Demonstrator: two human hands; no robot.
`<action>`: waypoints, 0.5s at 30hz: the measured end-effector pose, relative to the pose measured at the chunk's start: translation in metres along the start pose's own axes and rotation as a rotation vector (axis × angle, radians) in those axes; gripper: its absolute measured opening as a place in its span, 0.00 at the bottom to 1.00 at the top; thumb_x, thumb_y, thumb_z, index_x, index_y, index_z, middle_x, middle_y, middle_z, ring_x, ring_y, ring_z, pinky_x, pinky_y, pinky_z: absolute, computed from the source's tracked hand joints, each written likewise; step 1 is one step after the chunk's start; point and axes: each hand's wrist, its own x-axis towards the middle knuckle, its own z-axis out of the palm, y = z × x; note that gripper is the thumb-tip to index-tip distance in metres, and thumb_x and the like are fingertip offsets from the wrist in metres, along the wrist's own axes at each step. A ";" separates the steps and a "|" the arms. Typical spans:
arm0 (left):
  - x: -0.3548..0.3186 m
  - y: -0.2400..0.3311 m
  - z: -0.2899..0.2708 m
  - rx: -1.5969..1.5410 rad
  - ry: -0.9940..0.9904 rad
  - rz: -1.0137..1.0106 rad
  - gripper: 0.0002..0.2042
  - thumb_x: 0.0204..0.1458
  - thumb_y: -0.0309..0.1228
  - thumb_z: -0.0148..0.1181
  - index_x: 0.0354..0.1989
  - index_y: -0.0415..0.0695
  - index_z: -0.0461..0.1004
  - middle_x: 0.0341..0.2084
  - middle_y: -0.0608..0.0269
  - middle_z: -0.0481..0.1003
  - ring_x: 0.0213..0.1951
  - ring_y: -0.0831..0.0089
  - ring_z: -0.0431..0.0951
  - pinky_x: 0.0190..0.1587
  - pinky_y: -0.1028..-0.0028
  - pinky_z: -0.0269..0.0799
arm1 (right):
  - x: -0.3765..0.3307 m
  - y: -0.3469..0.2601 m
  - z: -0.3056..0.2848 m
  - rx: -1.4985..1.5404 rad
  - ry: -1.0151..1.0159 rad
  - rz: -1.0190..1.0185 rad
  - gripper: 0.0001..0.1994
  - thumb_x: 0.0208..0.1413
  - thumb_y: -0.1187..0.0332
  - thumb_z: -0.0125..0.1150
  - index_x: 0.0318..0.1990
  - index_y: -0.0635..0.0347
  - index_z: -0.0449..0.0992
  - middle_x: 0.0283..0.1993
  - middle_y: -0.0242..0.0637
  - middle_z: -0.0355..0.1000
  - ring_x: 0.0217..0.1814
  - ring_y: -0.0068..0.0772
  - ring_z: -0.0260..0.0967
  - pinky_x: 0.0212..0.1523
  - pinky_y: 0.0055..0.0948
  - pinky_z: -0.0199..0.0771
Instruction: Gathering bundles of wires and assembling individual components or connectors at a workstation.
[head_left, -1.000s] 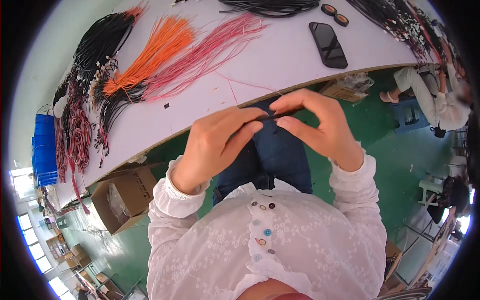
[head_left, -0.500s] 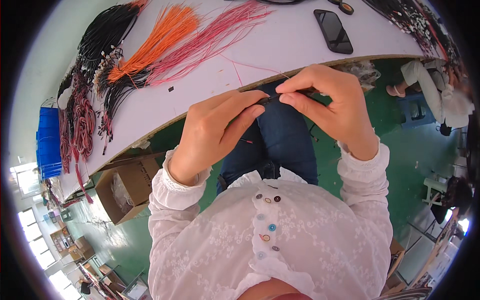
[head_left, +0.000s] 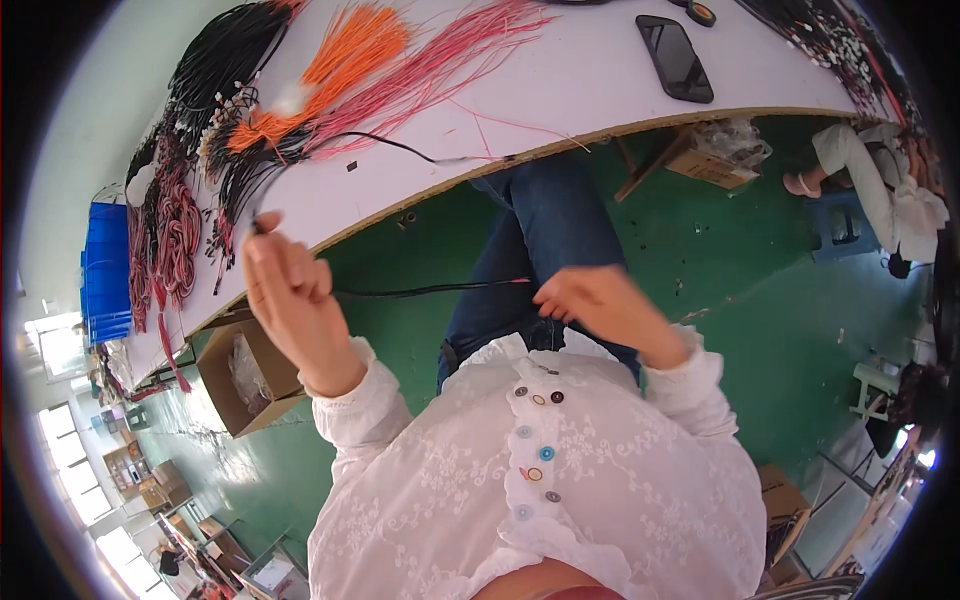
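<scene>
A workshop — wire bundles [head_left: 352,50], apparently distant cartons [head_left: 168,478].

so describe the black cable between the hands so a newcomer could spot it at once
Start at the table across the top, then drop to the jeans below. Between the left hand and right hand, the black cable runs nearly level, its pink tip by the right hand. It shows against floor and jeans; other dark cables show over the table.

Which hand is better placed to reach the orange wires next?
Probably the left hand: its fingertips are at the table's edge, nearer the orange wires, though it seems to hold a black cable. The right hand is over the lap, farther away.
</scene>
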 end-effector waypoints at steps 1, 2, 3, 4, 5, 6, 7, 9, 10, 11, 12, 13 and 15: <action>-0.001 0.004 -0.012 0.002 0.004 0.004 0.16 0.71 0.37 0.49 0.54 0.36 0.70 0.21 0.78 0.54 0.20 0.88 0.48 0.20 0.81 0.42 | 0.016 0.057 0.009 0.101 -0.114 0.112 0.13 0.69 0.68 0.51 0.51 0.67 0.78 0.42 0.41 0.81 0.42 0.29 0.79 0.41 0.26 0.79; -0.003 0.006 -0.023 -0.111 0.087 -0.028 0.15 0.71 0.38 0.49 0.55 0.38 0.70 0.22 0.77 0.53 0.20 0.87 0.47 0.20 0.81 0.42 | 0.027 0.086 0.016 0.099 -0.116 0.110 0.13 0.69 0.68 0.51 0.51 0.67 0.78 0.42 0.41 0.81 0.42 0.29 0.79 0.41 0.26 0.79; -0.004 0.012 -0.032 -0.222 0.168 -0.059 0.15 0.71 0.38 0.49 0.56 0.40 0.69 0.22 0.76 0.53 0.21 0.86 0.46 0.20 0.80 0.42 | 0.035 0.102 0.024 0.364 -0.075 0.284 0.14 0.68 0.69 0.50 0.55 0.66 0.75 0.47 0.42 0.79 0.47 0.31 0.79 0.45 0.27 0.79; -0.005 0.016 -0.040 -0.223 0.166 -0.054 0.15 0.71 0.38 0.49 0.56 0.40 0.69 0.22 0.76 0.53 0.21 0.86 0.46 0.20 0.80 0.42 | 0.040 0.107 0.029 0.628 -0.030 0.457 0.17 0.68 0.69 0.50 0.60 0.66 0.71 0.52 0.43 0.78 0.52 0.33 0.78 0.50 0.28 0.79; -0.007 0.018 -0.050 -0.244 0.178 -0.055 0.15 0.71 0.38 0.49 0.56 0.41 0.69 0.22 0.75 0.53 0.21 0.86 0.46 0.20 0.80 0.42 | 0.042 0.102 0.031 0.626 -0.034 0.454 0.17 0.68 0.69 0.50 0.60 0.66 0.71 0.52 0.43 0.78 0.52 0.33 0.78 0.50 0.28 0.79; -0.009 0.018 -0.058 -0.265 0.189 -0.058 0.15 0.71 0.38 0.49 0.57 0.42 0.69 0.23 0.75 0.53 0.21 0.85 0.46 0.19 0.80 0.43 | 0.044 0.097 0.032 0.804 0.012 0.200 0.18 0.68 0.70 0.49 0.62 0.65 0.69 0.59 0.44 0.74 0.58 0.36 0.74 0.56 0.31 0.76; -0.014 0.019 -0.068 -0.258 0.260 -0.050 0.15 0.70 0.38 0.50 0.58 0.42 0.70 0.23 0.75 0.52 0.21 0.85 0.46 0.19 0.80 0.43 | 0.043 0.089 0.032 0.969 0.054 -0.058 0.19 0.68 0.71 0.47 0.64 0.64 0.66 0.65 0.46 0.69 0.65 0.39 0.70 0.62 0.34 0.74; -0.025 0.019 -0.092 -0.222 0.345 -0.038 0.15 0.70 0.38 0.51 0.57 0.42 0.70 0.23 0.76 0.52 0.21 0.85 0.46 0.19 0.80 0.42 | 0.032 0.066 0.028 1.011 0.033 -0.097 0.18 0.68 0.72 0.46 0.63 0.63 0.66 0.69 0.47 0.64 0.68 0.42 0.66 0.66 0.37 0.70; -0.032 0.022 -0.102 -0.184 0.434 -0.029 0.15 0.70 0.38 0.52 0.57 0.42 0.71 0.23 0.76 0.52 0.21 0.85 0.46 0.19 0.80 0.42 | 0.025 0.052 0.027 1.055 0.010 -0.132 0.18 0.68 0.72 0.45 0.62 0.62 0.67 0.72 0.48 0.60 0.71 0.44 0.63 0.70 0.41 0.66; -0.037 0.023 -0.107 -0.132 0.518 -0.022 0.15 0.69 0.38 0.53 0.57 0.42 0.72 0.22 0.76 0.52 0.20 0.86 0.46 0.19 0.80 0.41 | 0.018 0.041 0.027 1.161 -0.042 -0.160 0.16 0.67 0.73 0.44 0.60 0.62 0.69 0.72 0.49 0.61 0.72 0.47 0.62 0.70 0.44 0.66; -0.043 0.021 -0.112 -0.134 0.522 -0.017 0.15 0.69 0.38 0.53 0.57 0.42 0.72 0.22 0.76 0.52 0.20 0.86 0.46 0.19 0.80 0.41 | 0.012 0.035 0.027 1.157 -0.047 -0.160 0.16 0.67 0.73 0.44 0.60 0.62 0.69 0.72 0.49 0.61 0.72 0.47 0.62 0.70 0.44 0.66; -0.050 0.020 -0.118 -0.152 0.566 -0.048 0.15 0.69 0.38 0.53 0.57 0.42 0.72 0.22 0.76 0.52 0.20 0.86 0.46 0.19 0.80 0.41 | 0.006 0.032 0.029 1.158 -0.057 -0.154 0.16 0.68 0.72 0.45 0.60 0.62 0.69 0.72 0.49 0.61 0.73 0.47 0.61 0.71 0.45 0.65; -0.063 0.014 -0.135 -0.235 0.647 -0.106 0.15 0.69 0.37 0.53 0.56 0.42 0.72 0.21 0.76 0.51 0.20 0.85 0.45 0.18 0.80 0.41 | -0.003 0.022 0.035 1.155 -0.079 -0.145 0.15 0.68 0.71 0.46 0.59 0.61 0.69 0.72 0.50 0.60 0.73 0.48 0.60 0.71 0.46 0.64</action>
